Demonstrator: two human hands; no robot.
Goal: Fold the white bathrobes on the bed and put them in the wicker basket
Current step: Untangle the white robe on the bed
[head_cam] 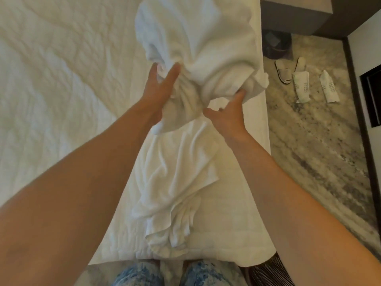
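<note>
A pair of pale slippers point(289, 69) and two white packets point(300, 87) lie on the marbled floor point(321, 145) at upper right, below a dark bin point(276, 43) and a dark cabinet point(292, 15).

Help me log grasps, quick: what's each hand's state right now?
Left hand: closed, gripping the bunched white bathrobe.
Right hand: fingers reach into its fold, thumb spread; grip cannot be told.

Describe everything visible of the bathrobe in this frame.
The bathrobe is white, terry-looking cloth, unfolded and crumpled, lying lengthwise along the right side of the bed. Its far part is heaped, its near part trails in loose folds. At the bunched middle the left hand grips it; the right hand pokes its fingertips into a fold.
</note>
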